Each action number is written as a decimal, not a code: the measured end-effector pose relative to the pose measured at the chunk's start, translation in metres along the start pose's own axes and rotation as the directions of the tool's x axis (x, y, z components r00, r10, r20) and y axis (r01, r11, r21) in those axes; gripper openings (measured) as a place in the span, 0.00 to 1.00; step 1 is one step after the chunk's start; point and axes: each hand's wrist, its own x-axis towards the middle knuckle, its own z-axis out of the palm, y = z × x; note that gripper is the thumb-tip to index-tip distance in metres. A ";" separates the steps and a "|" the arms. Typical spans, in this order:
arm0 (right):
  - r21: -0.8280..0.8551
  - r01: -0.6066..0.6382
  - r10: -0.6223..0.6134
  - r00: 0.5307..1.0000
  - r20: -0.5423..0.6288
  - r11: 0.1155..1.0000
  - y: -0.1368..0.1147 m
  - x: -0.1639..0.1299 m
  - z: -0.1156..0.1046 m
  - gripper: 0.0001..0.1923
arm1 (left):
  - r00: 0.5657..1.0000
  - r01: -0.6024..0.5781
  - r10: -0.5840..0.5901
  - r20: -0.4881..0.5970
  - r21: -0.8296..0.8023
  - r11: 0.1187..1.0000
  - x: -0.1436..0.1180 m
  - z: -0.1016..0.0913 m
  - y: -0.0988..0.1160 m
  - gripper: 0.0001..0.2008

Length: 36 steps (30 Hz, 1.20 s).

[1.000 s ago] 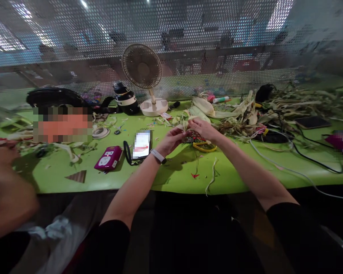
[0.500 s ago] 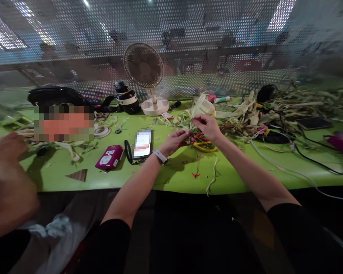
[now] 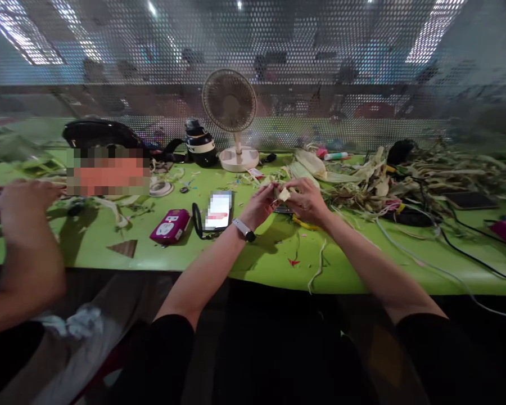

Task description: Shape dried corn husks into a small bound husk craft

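Observation:
Both my hands meet above the green table (image 3: pixel 257 259), just right of its middle. My left hand (image 3: pixel 262 206), with a watch on its wrist, pinches a small pale piece of corn husk (image 3: pixel 284 194). My right hand (image 3: pixel 307 200) grips the same husk piece from the other side. Yellow-handled scissors (image 3: pixel 304 224) lie on the table under my right hand, partly hidden by it. A loose husk strip (image 3: pixel 319 265) hangs over the near table edge.
A phone (image 3: pixel 219 210) and a magenta power strip (image 3: pixel 170 225) lie left of my hands. A desk fan (image 3: pixel 231 112) and a dark bottle (image 3: pixel 200 147) stand at the back. Husks (image 3: pixel 375 174) and cables (image 3: pixel 455 242) fill the right. Another person's hand (image 3: pixel 23 205) works at far left.
My hands lowered from the raised husk bundle and now hold a small folded piece close together. The view shifted right and down. The other person's hand moved up over the table.

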 end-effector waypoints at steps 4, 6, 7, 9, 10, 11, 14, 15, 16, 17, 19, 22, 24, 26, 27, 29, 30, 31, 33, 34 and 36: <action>0.112 -0.019 0.015 0.999 0.035 0.994 -0.003 0.000 -0.008 0.10 | 0.996 -0.089 0.087 0.023 0.120 0.989 -0.001 -0.001 0.000 0.08; 0.216 -0.110 0.123 0.991 -0.048 0.970 -0.003 0.002 -0.011 0.12 | 0.991 -0.127 0.116 0.059 0.223 0.967 -0.003 0.000 0.001 0.13; 0.265 -0.183 0.211 0.974 -0.080 0.947 -0.002 0.002 -0.012 0.13 | 0.991 -0.127 0.109 0.081 0.271 0.954 -0.004 0.001 0.001 0.16; 0.338 -0.365 0.410 0.910 -0.070 0.868 0.001 0.004 -0.009 0.16 | 0.991 -0.105 0.071 0.112 0.343 0.933 -0.007 0.004 0.002 0.21; 0.363 -0.458 0.498 0.867 -0.020 0.812 0.004 0.004 -0.006 0.18 | 0.991 -0.094 0.054 0.118 0.367 0.925 -0.008 0.005 0.002 0.23; 0.375 -0.538 0.565 0.824 0.045 0.755 0.007 0.004 -0.003 0.20 | 0.991 -0.087 0.041 0.125 0.387 0.918 -0.010 0.006 0.002 0.24; 0.381 -0.622 0.629 0.768 0.124 0.685 0.012 0.004 0.004 0.22 | 0.987 -0.074 0.003 0.158 0.446 0.892 -0.013 0.009 0.002 0.25; 0.378 -0.596 0.615 0.784 0.084 0.708 0.012 0.005 0.004 0.21 | 0.986 -0.067 -0.013 0.168 0.467 0.882 -0.014 0.009 0.001 0.25; 0.367 -0.551 0.584 0.811 0.027 0.749 0.011 0.005 0.003 0.19 | 0.984 -0.063 -0.027 0.175 0.485 0.872 -0.015 0.010 0.000 0.24; 0.347 -0.496 0.538 0.842 -0.031 0.796 0.009 0.006 0.002 0.17 | 0.982 -0.062 -0.036 0.183 0.502 0.863 -0.016 0.010 -0.001 0.24; 0.297 -0.391 0.432 0.898 -0.085 0.871 0.005 0.008 -0.001 0.13 | 0.977 -0.070 -0.049 0.208 0.527 0.847 -0.017 0.010 -0.003 0.23; 0.238 -0.351 0.371 0.928 -0.044 0.906 0.002 0.010 -0.004 0.11 | 0.966 -0.103 -0.043 0.256 0.527 0.844 -0.017 0.010 -0.006 0.24; 0.218 -0.423 0.435 0.900 -0.005 0.879 0.002 0.009 -0.004 0.12 | 0.963 -0.125 -0.023 0.270 0.517 0.847 -0.017 0.010 -0.007 0.24; 0.233 -0.513 0.513 0.856 0.068 0.826 0.002 0.009 -0.004 0.15 | 0.960 -0.139 -0.011 0.280 0.512 0.847 -0.016 0.010 -0.008 0.25; 0.249 -0.547 0.533 0.837 0.127 0.799 0.001 0.009 -0.004 0.16 | 0.959 -0.137 -0.015 0.282 0.513 0.847 -0.016 0.010 -0.008 0.25; 0.284 -0.588 0.534 0.808 0.247 0.758 0.001 0.008 -0.004 0.18 | 0.959 -0.113 -0.045 0.281 0.521 0.846 -0.016 0.010 -0.009 0.27; 0.298 -0.598 0.531 0.800 0.279 0.744 0.001 0.008 -0.003 0.18 | 0.959 -0.094 -0.065 0.275 0.528 0.844 -0.016 0.010 -0.009 0.27; 0.315 -0.600 0.532 0.799 0.280 0.735 0.002 0.008 -0.002 0.18 | 0.961 -0.076 -0.080 0.263 0.536 0.841 -0.016 0.010 -0.010 0.27; 0.355 -0.584 0.546 0.811 0.211 0.730 0.003 0.007 0.000 0.18 | 0.968 -0.038 -0.107 0.228 0.553 0.832 -0.016 0.008 -0.010 0.26; 0.373 -0.565 0.550 0.820 0.156 0.736 0.003 0.008 0.002 0.18 | 0.970 -0.019 -0.121 0.210 0.565 0.825 -0.016 0.007 -0.011 0.26; 0.385 -0.507 0.532 0.846 0.048 0.771 0.000 0.008 0.003 0.16 | 0.971 0.016 -0.153 0.185 0.585 0.811 -0.016 0.006 -0.011 0.26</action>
